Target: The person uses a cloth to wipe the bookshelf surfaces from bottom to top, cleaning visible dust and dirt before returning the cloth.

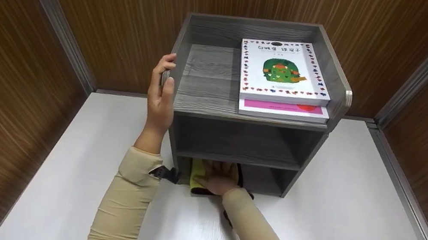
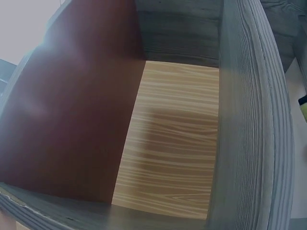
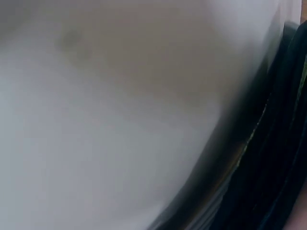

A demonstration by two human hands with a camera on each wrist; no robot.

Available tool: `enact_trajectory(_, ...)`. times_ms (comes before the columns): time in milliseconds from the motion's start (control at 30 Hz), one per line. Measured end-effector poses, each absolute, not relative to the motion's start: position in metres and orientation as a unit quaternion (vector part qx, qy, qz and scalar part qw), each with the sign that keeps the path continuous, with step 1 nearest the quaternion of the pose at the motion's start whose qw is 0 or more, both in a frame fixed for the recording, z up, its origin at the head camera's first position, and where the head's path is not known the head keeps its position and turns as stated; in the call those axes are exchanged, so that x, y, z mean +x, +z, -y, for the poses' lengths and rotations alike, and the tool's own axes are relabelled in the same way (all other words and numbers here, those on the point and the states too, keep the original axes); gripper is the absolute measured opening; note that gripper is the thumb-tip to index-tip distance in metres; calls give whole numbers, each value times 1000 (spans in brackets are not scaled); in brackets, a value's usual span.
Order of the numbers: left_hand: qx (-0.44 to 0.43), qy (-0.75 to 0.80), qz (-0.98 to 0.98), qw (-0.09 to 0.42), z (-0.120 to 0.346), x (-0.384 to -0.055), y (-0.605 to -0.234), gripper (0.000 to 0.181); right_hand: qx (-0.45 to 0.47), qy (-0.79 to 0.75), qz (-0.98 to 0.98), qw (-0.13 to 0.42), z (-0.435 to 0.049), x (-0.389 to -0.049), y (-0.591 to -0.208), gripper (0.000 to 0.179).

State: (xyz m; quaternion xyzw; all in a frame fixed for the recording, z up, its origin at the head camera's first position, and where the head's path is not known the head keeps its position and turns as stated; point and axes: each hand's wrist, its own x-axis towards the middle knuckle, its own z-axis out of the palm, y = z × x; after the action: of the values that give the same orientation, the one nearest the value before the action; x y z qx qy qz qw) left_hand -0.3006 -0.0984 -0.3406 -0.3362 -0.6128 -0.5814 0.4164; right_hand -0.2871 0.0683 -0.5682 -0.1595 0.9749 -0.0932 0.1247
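A small grey wood-grain shelf unit (image 1: 207, 80) stands in the middle of the head view. My left hand (image 1: 161, 104) grips the edge of its left side panel, with thumb and fingers on either side. Down in the lowest compartment, my right hand (image 1: 220, 180) lies over a yellow cloth (image 1: 196, 178) with a dark border and presses on it with fingers stretched forward. Part of the cloth is hidden under that hand. In the right wrist view, dark fabric (image 3: 268, 153) runs along the right side, next to a blurred pale surface.
Two books lie stacked on the top shelf: a white one (image 1: 285, 69) with a green picture above one with a pink band (image 1: 268, 106). A white tabletop (image 1: 355, 213) surrounds the unit. Brown wood-grain walls (image 1: 127, 14) enclose it. Grey framing (image 2: 254, 120) fills the left wrist view.
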Motion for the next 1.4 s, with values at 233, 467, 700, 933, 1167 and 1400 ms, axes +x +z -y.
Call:
enact_trajectory(233,-323,-590,625,397,96,-286,-331,28,-142,-124,-974,126,-102,-288,-565,79)
enact_trajectory(467,-324,-591,621,400,94,-282,-327,27,-129,-135,-974,128,-141,-294,-571,86)
enact_trajectory(700,-329,-591,614,407,98,-301,-342,28,-105,-156,-975,117,-171,-298,-575,90)
enact_trajectory(933,-335,-594,607,408,98,-309,-349,28,-93,-157,-973,140,-182,-298,-573,91)
enact_trajectory(1167,-333,-599,609,398,91,-288,-334,27,-83,-159,-968,175,-186,-296,-567,91)
enact_trajectory(1400,-327,-595,609,410,97,-304,-344,28,-84,-169,-965,182,-180,-298,-560,87)
